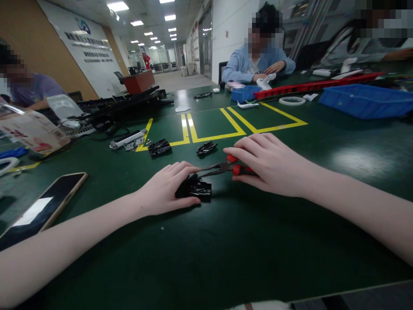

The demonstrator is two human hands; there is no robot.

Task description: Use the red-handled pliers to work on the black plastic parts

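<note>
My left hand [171, 187] grips a small black plastic part [203, 189] with metal bits on it, low over the green table, thumb on the near side and fingers on the far side. In my right hand [267, 163] is a pair of needle-nose pliers [221, 168] with red handles. The pliers' jaws point left, slightly parted, with their tips at my left fingertips just above the black part. Whether the tips touch the part I cannot tell. Beyond my hands lie two similar black parts, one [160, 148] at the left and a smaller one [207, 148] nearer the middle.
A phone [48, 206] lies by my left forearm. Yellow tape [219, 137] marks boxes on the green table [206, 258]. Blue trays [368, 101], a red strip [316, 86] and a tape roll [292, 100] stand at the back right. Co-workers sit around the table.
</note>
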